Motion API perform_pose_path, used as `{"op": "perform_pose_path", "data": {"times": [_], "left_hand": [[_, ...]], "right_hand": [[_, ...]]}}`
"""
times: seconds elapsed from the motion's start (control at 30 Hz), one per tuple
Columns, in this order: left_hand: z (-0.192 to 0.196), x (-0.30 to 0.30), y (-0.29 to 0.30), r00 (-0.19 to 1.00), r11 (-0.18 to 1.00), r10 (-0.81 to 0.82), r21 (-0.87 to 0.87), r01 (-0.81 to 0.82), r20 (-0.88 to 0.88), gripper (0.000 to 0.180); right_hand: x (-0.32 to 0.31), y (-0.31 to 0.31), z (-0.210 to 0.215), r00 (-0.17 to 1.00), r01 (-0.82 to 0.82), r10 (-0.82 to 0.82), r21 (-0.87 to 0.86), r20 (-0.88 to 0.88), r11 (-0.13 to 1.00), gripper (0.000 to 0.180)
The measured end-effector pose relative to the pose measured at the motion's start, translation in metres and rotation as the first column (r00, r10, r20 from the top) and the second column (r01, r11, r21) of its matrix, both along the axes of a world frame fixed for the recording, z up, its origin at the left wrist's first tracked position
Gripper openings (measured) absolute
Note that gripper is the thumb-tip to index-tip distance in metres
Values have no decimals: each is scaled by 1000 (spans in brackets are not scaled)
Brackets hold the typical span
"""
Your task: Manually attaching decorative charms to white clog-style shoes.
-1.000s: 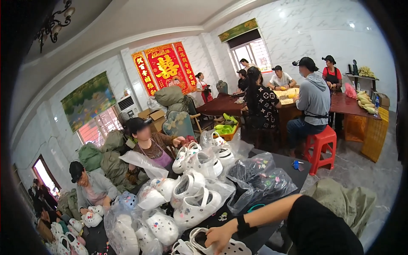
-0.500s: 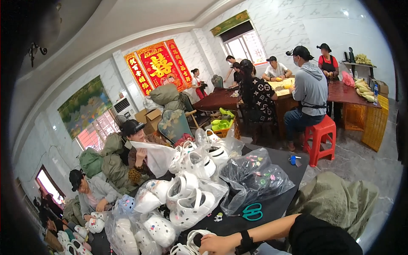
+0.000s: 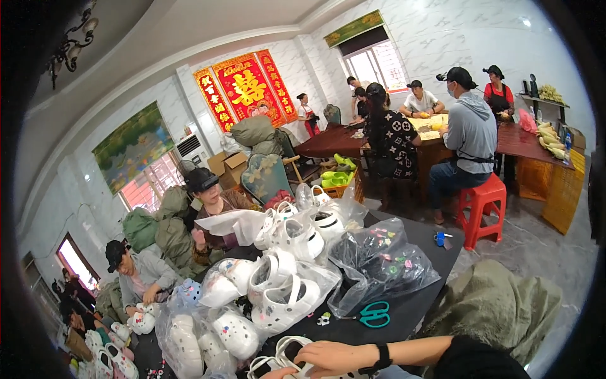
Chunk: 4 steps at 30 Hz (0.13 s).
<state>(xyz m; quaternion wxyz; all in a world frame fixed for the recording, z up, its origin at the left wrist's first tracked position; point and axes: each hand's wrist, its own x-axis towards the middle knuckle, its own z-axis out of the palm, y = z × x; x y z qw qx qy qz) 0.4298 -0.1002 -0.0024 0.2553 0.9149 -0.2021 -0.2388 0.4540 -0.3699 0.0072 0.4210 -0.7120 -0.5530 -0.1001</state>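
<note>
A pair of white clogs (image 3: 289, 346) lies at the table's near edge, cut off by the bottom of the picture. My right hand (image 3: 334, 357) reaches in from the right, with a black band at the wrist, and its fingers are bent over the rim of one clog. Of my left hand (image 3: 279, 374) only a bit shows at the lower edge beside the clogs; most of its fingers are hidden. Just beyond lie scissors with teal handles (image 3: 375, 314) and a small black-and-white charm (image 3: 323, 319). A clear plastic bag (image 3: 379, 265) holds colourful charms.
Bagged white clogs (image 3: 284, 297) are heaped on the dark table (image 3: 435, 237). A woven sack (image 3: 499, 309) stands by its right side. Two people sit across on the left, one holding a white plastic bag (image 3: 233, 221). Beyond are a red stool (image 3: 481, 208) and several people around tables.
My right hand has shifted slightly right and up on the clogs. Part of my left hand has come in at the lower edge. The whole view has tilted slightly upward.
</note>
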Motion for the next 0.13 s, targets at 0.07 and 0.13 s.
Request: {"op": "perform_pose_path", "data": {"times": [0.07, 0.13], "left_hand": [[-8, 4, 3, 996, 998, 57, 30, -55, -67, 63], [-31, 21, 15, 899, 956, 274, -4, -293, -341, 64]], "right_hand": [[-2, -12, -5, 998, 39, -40, 39, 40, 998, 47], [5, -19, -30, 992, 117, -109, 122, -71, 986, 58]]}}
